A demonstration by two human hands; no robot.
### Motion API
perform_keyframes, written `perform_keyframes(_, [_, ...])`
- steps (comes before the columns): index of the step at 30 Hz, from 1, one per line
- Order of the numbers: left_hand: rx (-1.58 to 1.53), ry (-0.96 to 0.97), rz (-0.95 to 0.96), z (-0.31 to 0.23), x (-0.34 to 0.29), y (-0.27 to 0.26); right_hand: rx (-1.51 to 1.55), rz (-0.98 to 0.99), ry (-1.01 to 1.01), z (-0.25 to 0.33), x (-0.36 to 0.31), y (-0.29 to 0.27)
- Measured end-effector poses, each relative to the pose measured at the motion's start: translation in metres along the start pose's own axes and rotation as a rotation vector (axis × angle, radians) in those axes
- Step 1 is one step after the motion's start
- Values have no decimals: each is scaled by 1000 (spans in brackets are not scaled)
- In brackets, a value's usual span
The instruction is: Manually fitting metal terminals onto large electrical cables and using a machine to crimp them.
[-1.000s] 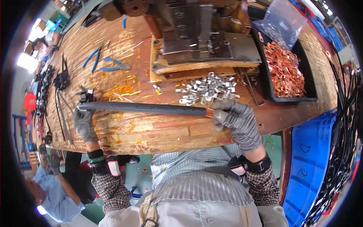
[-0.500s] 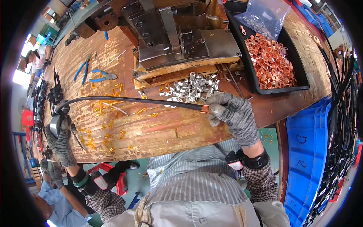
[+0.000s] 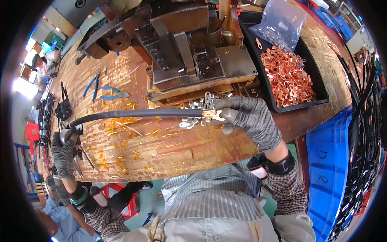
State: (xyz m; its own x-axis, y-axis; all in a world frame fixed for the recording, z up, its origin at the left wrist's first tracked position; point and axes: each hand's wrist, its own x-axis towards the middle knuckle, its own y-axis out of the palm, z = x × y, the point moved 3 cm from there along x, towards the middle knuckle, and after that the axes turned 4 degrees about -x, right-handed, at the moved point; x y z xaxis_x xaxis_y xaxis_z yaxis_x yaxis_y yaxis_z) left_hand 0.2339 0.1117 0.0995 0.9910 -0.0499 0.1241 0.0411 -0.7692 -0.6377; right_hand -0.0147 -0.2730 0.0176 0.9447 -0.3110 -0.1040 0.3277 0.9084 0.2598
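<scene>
A black cable (image 3: 137, 113) runs left to right above the wooden bench between my gloved hands. My left hand (image 3: 63, 157) is closed round the cable's left end, beside a rounded dark part (image 3: 65, 135) whose kind I cannot make out. At the right end, bare copper strands (image 3: 209, 114) stick out of the black sheath. Against them sits a silver cable lug (image 3: 219, 116), pinched between the thumb and fingers of my right hand (image 3: 252, 121). How far the strands reach into the lug is not clear. A pile of silver lugs (image 3: 189, 121) lies just behind, partly covered by cable and hand.
A heavy metal press (image 3: 181, 52) stands at the bench's back. Right of it, a black tray (image 3: 278, 105) holds copper lugs (image 3: 288, 76) and a plastic bag (image 3: 280, 22). Blue-handled pliers (image 3: 115, 93) lie left. A blue crate (image 3: 328, 161) stands right. A co-worker (image 3: 60, 213) is lower left.
My right hand held the cable's copper end directly; now it pinches a silver lug there. The cable's end has shifted slightly left. The view has tilted a little.
</scene>
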Motion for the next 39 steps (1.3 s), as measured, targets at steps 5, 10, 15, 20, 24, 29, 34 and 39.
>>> perform_keyframes(5, [-118, 83, 18, -5, 19, -3, -146, 38, -59, 8, 23, -3])
perform_keyframes(10, [-28, 261, 37, -26, 29, -12, 4, 14, -7, 15, 35, 4])
perform_keyframes(15, [-69, 286, 24, -30, 42, -16, 8, 3, -125, 11, 43, 5])
perform_keyframes(20, [-82, 229, 54, -31, 60, -29, 166, -21, -75, 14, 48, 4])
perform_keyframes(24, [-119, 210, 111, -43, 68, -23, 22, -49, -88, 17, 53, 3])
perform_keyframes(29, [-39, 210, 38, -67, 64, -29, 7, -36, -88, 28, 53, 0])
perform_keyframes(34, [-94, 297, 14, -62, 78, -34, 48, 9, -75, 32, 56, -6])
perform_keyframes(39, [-57, 312, -22, -61, 82, -36, -6, 9, -107, 34, 62, -8])
